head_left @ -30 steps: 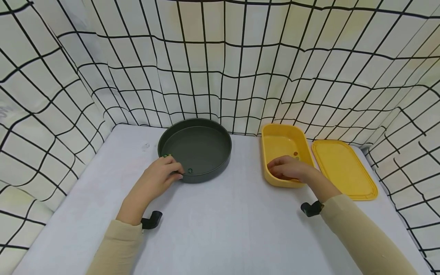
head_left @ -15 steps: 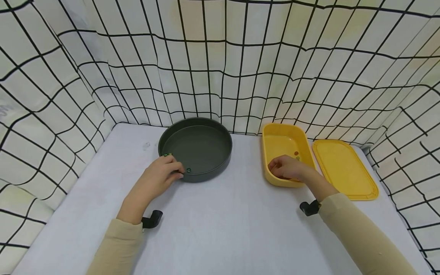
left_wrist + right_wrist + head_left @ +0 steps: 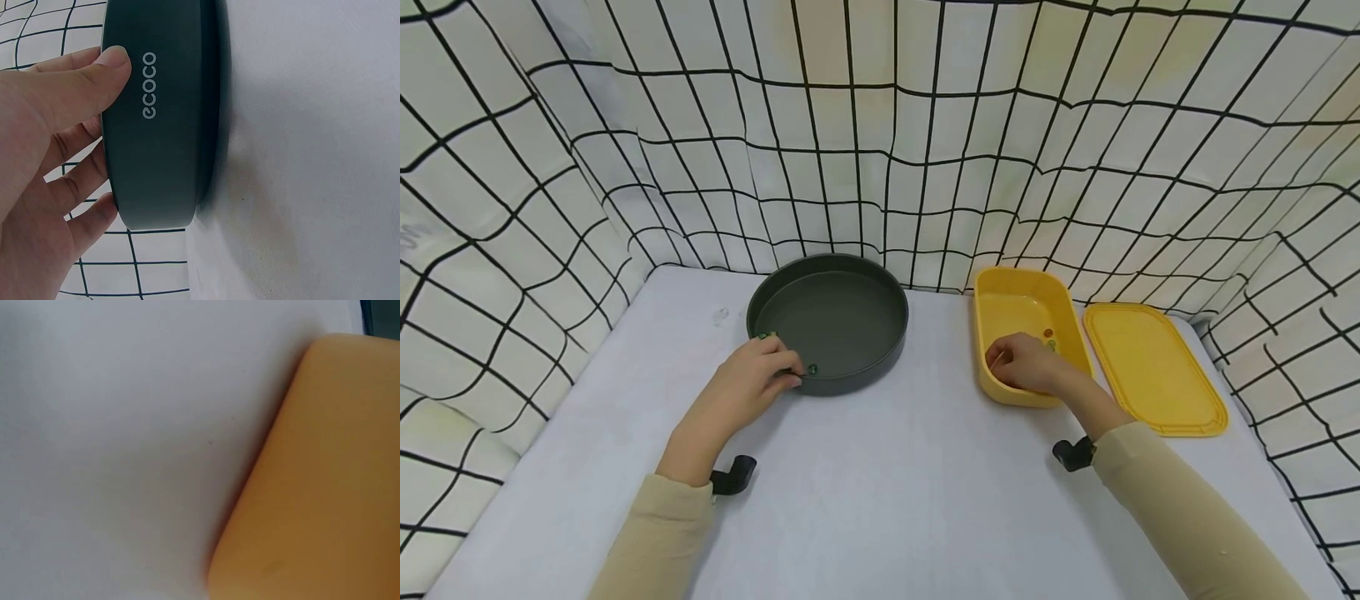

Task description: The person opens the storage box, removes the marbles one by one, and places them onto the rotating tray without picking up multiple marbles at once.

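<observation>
My left hand (image 3: 748,379) grips the near-left rim of a round, dark green shallow pan (image 3: 838,312). In the left wrist view the thumb lies on the outer wall (image 3: 156,169), beside "ecoco" lettering, and the other fingers go over the rim. A small dark green glassy piece (image 3: 812,369) lies inside near those fingertips, and more green pieces (image 3: 767,335) show just behind the knuckles. My right hand (image 3: 1026,362) reaches down into a yellow rectangular box (image 3: 1015,283), its fingertips hidden; I cannot tell what they hold. Beside it lie a small red-orange piece (image 3: 1048,332) and a green one (image 3: 1051,345).
A yellow lid (image 3: 1153,367) lies flat to the right of the box. Everything stands on a white-covered table (image 3: 880,500). White walls with a black grid (image 3: 917,167) rise behind and at both sides. In the right wrist view only the box's outer wall (image 3: 325,475) and the cloth show.
My left hand keeps its hold on the pan's rim. My right hand stays in the box, with its fingers shifting only slightly. The view drifts a little.
</observation>
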`<state>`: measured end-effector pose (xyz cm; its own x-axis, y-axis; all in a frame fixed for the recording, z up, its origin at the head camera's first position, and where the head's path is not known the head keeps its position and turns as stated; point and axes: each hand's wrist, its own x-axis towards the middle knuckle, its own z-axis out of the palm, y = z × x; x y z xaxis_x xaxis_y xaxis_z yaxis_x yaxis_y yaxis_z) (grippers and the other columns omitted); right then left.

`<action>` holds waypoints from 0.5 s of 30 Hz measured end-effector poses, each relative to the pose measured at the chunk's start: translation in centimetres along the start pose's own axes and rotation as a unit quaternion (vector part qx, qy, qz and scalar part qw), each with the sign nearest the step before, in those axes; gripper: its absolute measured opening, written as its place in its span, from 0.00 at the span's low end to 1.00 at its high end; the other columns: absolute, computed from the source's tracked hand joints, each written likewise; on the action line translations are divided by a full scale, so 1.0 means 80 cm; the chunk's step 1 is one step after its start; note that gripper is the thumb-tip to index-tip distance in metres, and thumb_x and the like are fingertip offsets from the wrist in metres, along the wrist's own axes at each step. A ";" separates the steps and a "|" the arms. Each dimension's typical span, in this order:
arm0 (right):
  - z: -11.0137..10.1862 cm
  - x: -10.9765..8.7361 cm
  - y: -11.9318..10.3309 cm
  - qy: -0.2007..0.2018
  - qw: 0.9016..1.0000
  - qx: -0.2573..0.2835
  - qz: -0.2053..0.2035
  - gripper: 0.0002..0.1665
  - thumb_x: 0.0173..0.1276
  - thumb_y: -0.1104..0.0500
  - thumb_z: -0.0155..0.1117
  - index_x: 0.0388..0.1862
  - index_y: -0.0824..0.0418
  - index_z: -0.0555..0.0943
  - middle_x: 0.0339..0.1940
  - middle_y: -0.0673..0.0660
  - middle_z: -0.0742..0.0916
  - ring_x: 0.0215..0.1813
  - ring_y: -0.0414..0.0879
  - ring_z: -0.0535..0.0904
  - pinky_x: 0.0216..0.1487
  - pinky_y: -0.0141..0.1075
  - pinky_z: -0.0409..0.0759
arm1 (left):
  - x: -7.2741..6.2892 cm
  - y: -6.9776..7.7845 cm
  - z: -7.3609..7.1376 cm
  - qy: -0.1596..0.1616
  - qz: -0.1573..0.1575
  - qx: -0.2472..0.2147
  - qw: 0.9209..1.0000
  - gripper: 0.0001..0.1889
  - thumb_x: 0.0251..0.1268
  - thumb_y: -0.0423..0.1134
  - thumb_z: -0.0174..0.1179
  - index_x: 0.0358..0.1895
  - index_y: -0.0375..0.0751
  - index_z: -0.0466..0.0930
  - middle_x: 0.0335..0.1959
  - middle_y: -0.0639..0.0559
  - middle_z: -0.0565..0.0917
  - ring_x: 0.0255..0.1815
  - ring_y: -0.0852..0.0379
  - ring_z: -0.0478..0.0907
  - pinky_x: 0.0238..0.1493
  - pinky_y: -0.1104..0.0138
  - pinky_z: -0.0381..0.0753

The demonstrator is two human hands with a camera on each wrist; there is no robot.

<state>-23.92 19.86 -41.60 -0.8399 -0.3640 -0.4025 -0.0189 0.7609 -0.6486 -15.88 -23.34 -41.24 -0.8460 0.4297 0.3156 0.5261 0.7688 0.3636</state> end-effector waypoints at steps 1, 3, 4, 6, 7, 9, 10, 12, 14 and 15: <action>-0.001 -0.001 0.000 0.002 1.000 0.007 -0.001 0.12 0.67 0.64 0.60 0.50 0.62 0.79 0.38 0.57 0.81 0.38 0.49 0.76 0.41 0.35 0.76 | 0.000 0.000 0.000 0.001 0.001 0.000 1.000 0.05 0.58 0.35 0.72 0.35 0.48 0.86 0.33 0.58 0.78 0.38 0.56 0.75 0.42 0.60 0.76; -0.004 -0.003 -0.001 0.004 1.000 0.027 -0.007 0.13 0.67 0.64 0.61 0.51 0.63 0.79 0.39 0.58 0.82 0.38 0.49 0.77 0.41 0.35 0.78 | 0.001 0.000 -0.001 0.001 0.001 -0.001 1.000 0.05 0.58 0.35 0.72 0.35 0.48 0.86 0.33 0.57 0.78 0.38 0.56 0.76 0.42 0.60 0.76; -0.005 -0.004 -0.002 0.003 0.999 0.035 -0.009 0.14 0.68 0.64 0.61 0.52 0.63 0.79 0.39 0.58 0.82 0.38 0.49 0.77 0.41 0.34 0.79 | 0.001 0.000 -0.001 0.001 0.001 -0.001 1.000 0.05 0.58 0.34 0.72 0.35 0.48 0.86 0.33 0.57 0.78 0.38 0.56 0.76 0.42 0.60 0.76; -0.009 -0.006 -0.004 0.003 0.998 0.058 -0.009 0.15 0.68 0.63 0.61 0.53 0.64 0.79 0.40 0.59 0.82 0.38 0.50 0.78 0.42 0.34 0.80 | 0.001 0.000 -0.001 0.000 0.001 0.000 1.000 0.05 0.58 0.34 0.72 0.35 0.48 0.86 0.33 0.57 0.78 0.38 0.56 0.76 0.42 0.60 0.76; -0.011 -0.007 -0.004 0.003 0.998 0.069 -0.007 0.16 0.68 0.63 0.61 0.54 0.65 0.79 0.40 0.60 0.82 0.39 0.50 0.78 0.43 0.34 0.81 | 0.001 0.000 -0.001 0.000 0.000 0.001 1.000 0.05 0.58 0.35 0.72 0.35 0.48 0.86 0.33 0.57 0.78 0.38 0.56 0.76 0.42 0.60 0.76; -0.014 -0.008 -0.005 0.005 0.996 0.087 -0.004 0.17 0.69 0.63 0.61 0.56 0.65 0.79 0.42 0.60 0.83 0.40 0.50 0.79 0.45 0.35 0.83 | 0.001 0.000 -0.001 -0.002 -0.002 0.002 1.000 0.05 0.58 0.35 0.72 0.35 0.48 0.86 0.33 0.57 0.78 0.37 0.56 0.76 0.42 0.60 0.76; -0.017 -0.008 -0.006 0.005 0.995 0.097 -0.003 0.18 0.69 0.62 0.61 0.56 0.66 0.78 0.43 0.60 0.83 0.41 0.50 0.80 0.46 0.36 0.83 | 0.001 0.000 -0.001 -0.003 -0.002 0.003 1.000 0.05 0.58 0.35 0.72 0.35 0.48 0.86 0.33 0.57 0.78 0.38 0.56 0.76 0.42 0.60 0.76; -0.021 -0.008 -0.006 0.008 0.993 0.119 -0.003 0.19 0.69 0.62 0.61 0.57 0.66 0.78 0.44 0.60 0.84 0.42 0.50 0.81 0.49 0.38 0.84 | 0.001 0.000 -0.001 -0.004 -0.004 0.004 1.000 0.05 0.58 0.35 0.72 0.35 0.48 0.86 0.33 0.57 0.78 0.38 0.56 0.76 0.42 0.60 0.76; -0.024 -0.009 -0.008 0.010 0.990 0.140 -0.006 0.20 0.70 0.62 0.61 0.58 0.68 0.77 0.46 0.62 0.84 0.44 0.51 0.82 0.51 0.40 0.85 | 0.001 0.000 0.000 -0.005 -0.007 0.005 1.000 0.05 0.58 0.35 0.72 0.35 0.48 0.86 0.33 0.57 0.78 0.38 0.56 0.76 0.42 0.60 0.76; -0.026 -0.010 -0.009 0.011 0.989 0.149 -0.006 0.20 0.70 0.62 0.61 0.59 0.68 0.77 0.47 0.62 0.84 0.44 0.51 0.82 0.51 0.40 0.85 | 0.001 0.000 0.000 -0.005 -0.008 0.005 1.000 0.05 0.58 0.35 0.72 0.35 0.48 0.86 0.33 0.57 0.78 0.38 0.56 0.76 0.42 0.60 0.76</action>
<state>-24.33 20.72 -39.50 -0.8521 -0.3587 -0.3812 0.1282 0.5632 -0.8163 -15.90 -23.30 -41.19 -0.8549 0.4227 0.3008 0.5122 0.7798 0.3598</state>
